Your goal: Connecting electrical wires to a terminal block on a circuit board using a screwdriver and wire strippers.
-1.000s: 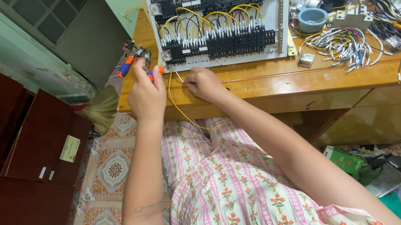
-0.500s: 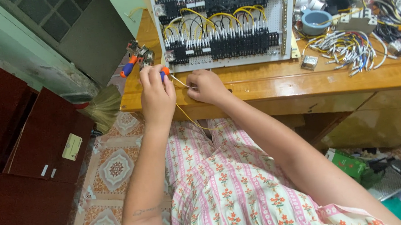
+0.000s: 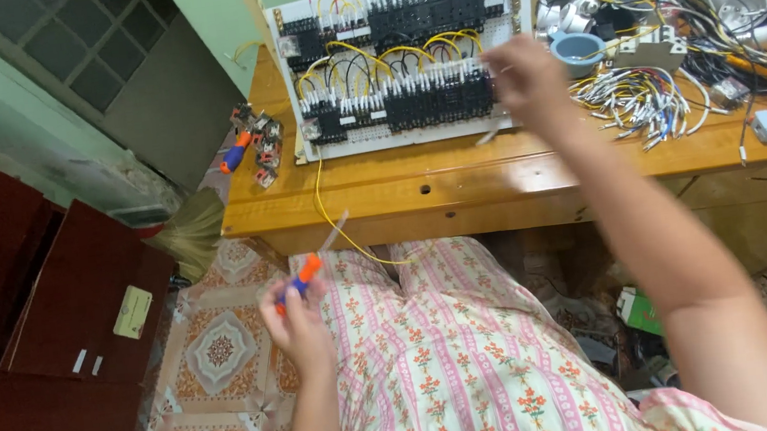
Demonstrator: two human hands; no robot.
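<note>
single head cam looking steeply down over the lap, facing the worktop (image 3: 456, 178) edge close ahead, wiring panel (image 3: 403, 49) beyond

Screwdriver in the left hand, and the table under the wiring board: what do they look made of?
Screwdriver: the orange and blue handle looks like moulded plastic, smooth; the thin grey shaft seems to be metal. Table: looks like varnished wood, with golden grain streaks and a glossy sheen; a veneer cannot be ruled out.

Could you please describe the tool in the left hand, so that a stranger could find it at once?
Start from the wooden table and drop below its front edge, over the flowered pink lap. There the left hand holds a screwdriver, its metal tip pointing up toward the table. Unlike the orange-and-blue tool on the table's left end, this one is off the table.
</note>
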